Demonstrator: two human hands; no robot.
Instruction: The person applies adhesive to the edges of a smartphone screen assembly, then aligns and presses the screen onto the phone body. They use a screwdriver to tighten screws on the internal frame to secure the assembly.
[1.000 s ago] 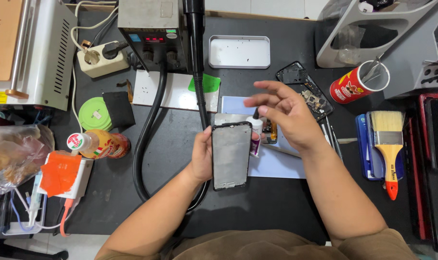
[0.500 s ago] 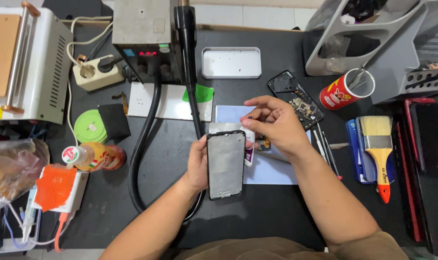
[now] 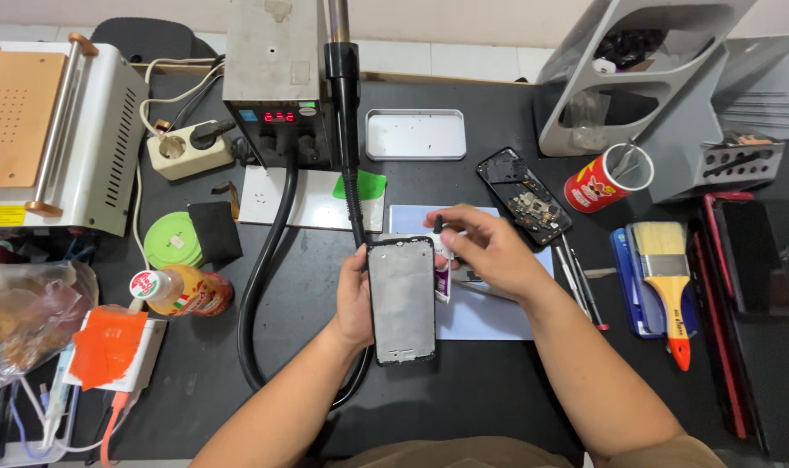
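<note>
Your left hand (image 3: 353, 303) clamped on the black-rimmed grey rectangular phone frame (image 3: 401, 299), your right hand (image 3: 490, 251) pinching 1 small dark tool (image 3: 439, 224) just above its top edge, pale blue mat (image 3: 481, 316) beneath.

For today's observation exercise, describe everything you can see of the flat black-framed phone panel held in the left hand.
The flat black-framed phone panel is a slim rectangle with rounded corners, a dull grey inner face and a thin black rim. It looks like metal or plastic. It lies lengthwise, face up, above the black worktop. The left hand grips its left edge; the right hand holds a small dark tool at its top right corner.
</note>
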